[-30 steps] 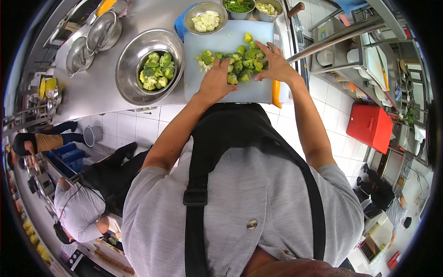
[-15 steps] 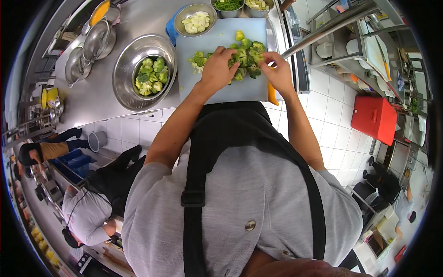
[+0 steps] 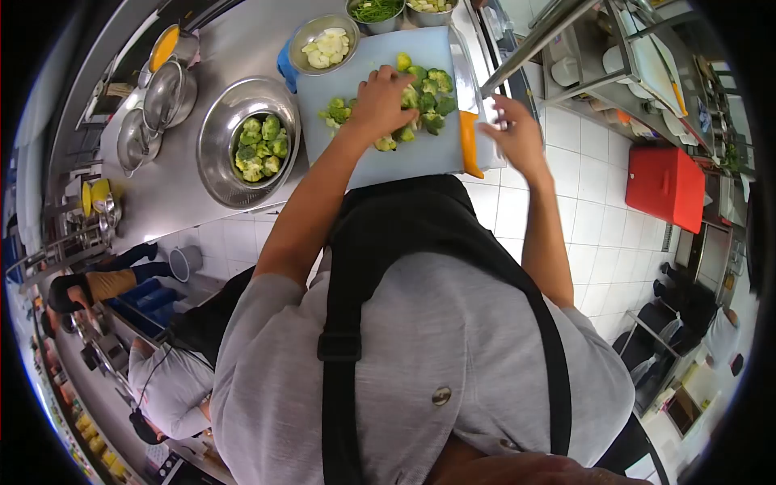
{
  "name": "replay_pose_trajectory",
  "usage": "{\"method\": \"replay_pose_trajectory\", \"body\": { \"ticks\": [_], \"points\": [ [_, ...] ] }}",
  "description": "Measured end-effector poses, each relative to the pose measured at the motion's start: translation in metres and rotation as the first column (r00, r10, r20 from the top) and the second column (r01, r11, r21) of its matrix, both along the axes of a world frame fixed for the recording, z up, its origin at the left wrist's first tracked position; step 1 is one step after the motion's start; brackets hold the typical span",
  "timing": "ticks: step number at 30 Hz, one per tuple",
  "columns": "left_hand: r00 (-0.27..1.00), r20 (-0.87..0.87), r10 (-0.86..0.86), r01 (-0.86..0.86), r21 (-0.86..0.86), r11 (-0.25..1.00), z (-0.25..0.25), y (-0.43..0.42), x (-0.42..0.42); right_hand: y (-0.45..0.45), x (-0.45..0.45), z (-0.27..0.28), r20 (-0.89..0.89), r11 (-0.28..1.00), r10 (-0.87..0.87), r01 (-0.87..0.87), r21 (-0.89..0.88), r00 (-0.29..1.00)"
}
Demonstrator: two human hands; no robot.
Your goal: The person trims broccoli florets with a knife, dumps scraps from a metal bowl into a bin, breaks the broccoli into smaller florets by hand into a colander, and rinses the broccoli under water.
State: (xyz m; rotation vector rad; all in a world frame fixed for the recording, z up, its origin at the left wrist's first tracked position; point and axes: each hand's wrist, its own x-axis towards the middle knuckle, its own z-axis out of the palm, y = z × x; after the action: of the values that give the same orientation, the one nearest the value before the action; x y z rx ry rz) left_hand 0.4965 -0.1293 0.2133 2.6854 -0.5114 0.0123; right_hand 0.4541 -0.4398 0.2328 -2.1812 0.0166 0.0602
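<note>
My left hand [image 3: 378, 105] rests over the pile of broccoli florets [image 3: 434, 95] on the pale blue cutting board [image 3: 364, 162]; its fingers are spread and touch the florets. Just past the board's right edge is my right hand [image 3: 517, 139], slightly blurred, fingers bent and apart with nothing visible in them. Between that hand and the pile lies a knife with an orange handle [image 3: 470, 145], its blade pointing away along the board's right side. Smaller broccoli pieces [image 3: 335, 111] sit left of my left hand.
Left of the board, a steel bowl of broccoli [image 3: 260, 148] sits inside a larger perforated steel bowl [image 3: 212, 145]. Beyond stand a bowl of pale slices [image 3: 326, 48] and a bowl of green vegetables [image 3: 377, 11]. A metal rail [image 3: 525, 52] runs at right. Other people work behind.
My right hand has left the broccoli and moved right, past the board's edge and the knife handle. My left hand stays over the pile. The view has shifted slightly.
</note>
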Motion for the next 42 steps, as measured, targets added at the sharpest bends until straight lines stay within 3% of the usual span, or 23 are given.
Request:
{"method": "replay_pose_trajectory", "body": {
  "ticks": [1,2,3,6,9,15,21,27,30,32,37,41,42],
  "points": [
    [1.000,-0.026,0.004,-0.004,0.013,1.000,-0.002,0.003,0.013,0.038,-0.003,0.019,-0.005,0.981,0.196,-0.196,-0.005,0.981],
    [0.999,-0.051,0.009,-0.008,0.026,1.000,-0.003,0.006,0.022,0.052,0.004,0.003,0.082,0.958,0.254,-0.239,-0.157,0.964],
    [0.997,-0.072,0.007,-0.006,0.012,1.000,-0.004,0.010,0.028,0.063,0.019,-0.018,0.161,0.914,0.322,-0.262,-0.309,0.933],
    [0.991,-0.130,0.010,-0.012,-0.016,1.000,0.000,0.023,0.038,0.096,0.043,-0.027,0.027,0.755,0.336,-0.252,-0.605,0.942],
    [0.980,-0.198,0.017,-0.024,-0.033,0.999,0.003,0.030,0.043,0.115,0.054,-0.007,-0.242,0.691,0.379,-0.447,-0.568,0.893],
    [0.957,-0.290,-0.017,-0.035,-0.175,0.984,0.003,0.028,0.045,0.125,0.066,-0.026,-0.156,0.745,0.353,-0.378,-0.549,0.923],
    [0.960,-0.258,-0.106,0.028,-0.290,0.957,-0.022,0.035,0.063,0.115,0.084,-0.049,0.048,0.913,0.351,-0.331,-0.237,0.935],
    [0.967,-0.205,-0.154,0.039,-0.477,0.878,-0.043,0.029,0.063,0.106,0.098,-0.066,0.173,0.940,0.333,-0.340,0.012,0.927],
    [0.951,-0.256,-0.171,-0.011,-0.583,0.812,-0.040,0.026,0.065,0.098,0.105,-0.056,-0.116,0.812,0.406,-0.300,0.501,0.906],
    [0.938,-0.300,-0.172,-0.062,-0.636,0.769,-0.039,0.025,0.064,0.100,0.103,-0.050,-0.130,0.792,0.392,-0.263,0.551,0.911],
    [0.993,-0.035,-0.113,0.062,-0.656,0.752,-0.039,0.021,0.057,0.112,0.107,-0.041,-0.006,0.764,0.414,-0.344,0.546,0.910],
    [0.996,-0.056,0.065,-0.086,-0.617,0.783,0.029,0.052,0.006,0.157,0.097,-0.008,0.039,0.718,0.515,-0.456,0.527,0.856],
    [0.992,0.004,0.127,-0.097,-0.620,0.779,0.038,0.064,-0.009,0.168,0.096,-0.001,0.052,0.699,0.539,-0.481,0.529,0.841]
  ]
}}
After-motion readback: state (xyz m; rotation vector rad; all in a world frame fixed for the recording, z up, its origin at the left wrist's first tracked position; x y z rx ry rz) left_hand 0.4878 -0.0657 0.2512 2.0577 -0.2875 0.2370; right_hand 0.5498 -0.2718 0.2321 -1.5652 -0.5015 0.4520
